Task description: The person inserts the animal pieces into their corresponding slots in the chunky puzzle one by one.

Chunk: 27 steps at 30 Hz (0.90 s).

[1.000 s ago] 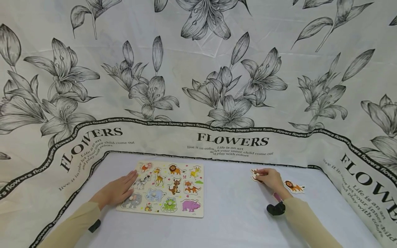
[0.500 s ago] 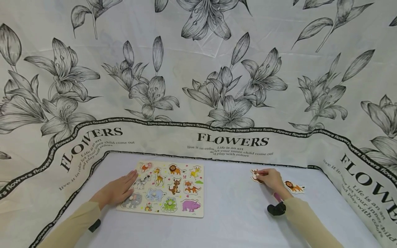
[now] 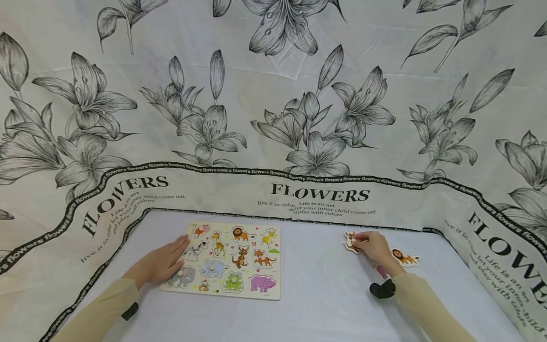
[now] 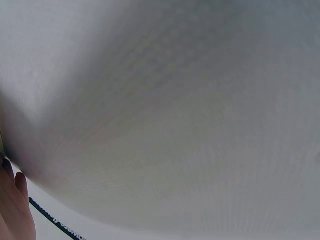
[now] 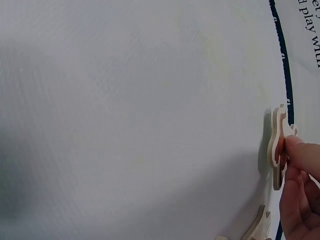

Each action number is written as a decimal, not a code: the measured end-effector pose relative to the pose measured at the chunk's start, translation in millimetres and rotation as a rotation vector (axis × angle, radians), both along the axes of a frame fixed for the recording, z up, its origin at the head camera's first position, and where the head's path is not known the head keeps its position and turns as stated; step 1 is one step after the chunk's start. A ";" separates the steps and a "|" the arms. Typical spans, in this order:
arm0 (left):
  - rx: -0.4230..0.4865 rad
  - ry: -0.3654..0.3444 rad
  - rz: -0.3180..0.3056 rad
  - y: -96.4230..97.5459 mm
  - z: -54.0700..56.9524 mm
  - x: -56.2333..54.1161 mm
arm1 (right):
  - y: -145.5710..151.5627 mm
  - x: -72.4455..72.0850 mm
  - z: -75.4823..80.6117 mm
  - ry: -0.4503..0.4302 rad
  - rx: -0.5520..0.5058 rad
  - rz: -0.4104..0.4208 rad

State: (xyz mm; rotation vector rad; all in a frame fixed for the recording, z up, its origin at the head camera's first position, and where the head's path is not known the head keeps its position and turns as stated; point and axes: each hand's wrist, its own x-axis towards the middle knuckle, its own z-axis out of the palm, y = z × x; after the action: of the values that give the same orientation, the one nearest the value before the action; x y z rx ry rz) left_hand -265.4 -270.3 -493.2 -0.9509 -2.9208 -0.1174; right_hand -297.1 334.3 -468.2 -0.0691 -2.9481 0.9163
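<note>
My left hand [image 3: 160, 261] lies with straight fingers along the left edge of a wooden animal puzzle board [image 3: 276, 266]. In the left wrist view only part of that hand [image 4: 16, 210] appears, at the lower left corner. Farther right, my right hand [image 3: 373, 249] pinches a brown-and-white puzzle piece, apparently a kangaroo [image 3: 350, 243], between thumb and fingers. The right wrist view shows the piece edge-on, standing tilted close to the cloth; whether it touches the cloth I cannot tell. The fingers cover part of it. Beside the right wrist lies a lion puzzle piece [image 3: 405, 257].
The board bears several animals, among them an elephant [image 3: 181, 278], a frog [image 3: 233, 283] and a purple hippo [image 3: 262, 283]. White cloth [image 3: 320, 294] covers the table. Behind it rises a flower-printed curtain [image 3: 325, 194], which also closes in both sides.
The right hand has shifted the kangaroo piece very slightly left, and a little more of it shows. My left hand and the board stay in place.
</note>
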 end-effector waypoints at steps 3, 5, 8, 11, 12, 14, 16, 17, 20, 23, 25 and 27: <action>-0.004 -0.039 0.011 1.3 4.6 0.8 | -4.2 0.8 1.8 0.019 -0.006 0.022; -0.009 -0.047 0.016 1.8 5.7 1.4 | -6.4 0.6 0.3 0.033 -0.011 0.033; -0.012 -0.050 0.023 2.1 5.4 2.0 | -9.8 -0.7 -2.4 0.048 -0.020 0.050; -0.006 -0.043 0.022 1.9 4.8 2.3 | -15.5 -0.3 -3.0 0.044 -0.027 0.052; -0.002 -0.042 0.024 1.9 4.8 2.5 | -18.1 0.4 -2.1 0.037 -0.033 0.050; 0.003 -0.040 0.026 2.2 3.9 2.6 | -23.5 2.5 -0.7 0.026 -0.039 0.046; 0.007 -0.029 0.023 2.2 3.4 2.4 | -28.3 4.5 1.0 0.023 -0.046 0.046; 0.008 -0.026 0.023 2.3 3.1 2.2 | -30.5 5.6 1.9 0.020 -0.051 0.047; 0.007 -0.024 0.024 2.4 3.1 2.2 | -36.2 8.4 4.5 0.019 -0.053 0.057; -0.002 -0.032 0.029 2.2 3.6 2.4 | -41.4 10.6 6.4 0.031 -0.043 0.068; -0.009 -0.030 0.028 2.2 3.9 2.4 | -44.7 11.9 7.4 0.045 -0.035 0.077; -0.014 -0.031 0.030 2.4 4.2 2.4 | -48.1 12.9 7.7 0.057 -0.032 0.081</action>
State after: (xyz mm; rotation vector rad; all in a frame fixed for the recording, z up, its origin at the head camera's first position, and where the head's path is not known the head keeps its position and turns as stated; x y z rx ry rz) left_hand -263.0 -267.9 -489.0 -0.9151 -2.9661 -0.1112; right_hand -284.2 286.2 -460.5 0.0752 -2.9031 0.9581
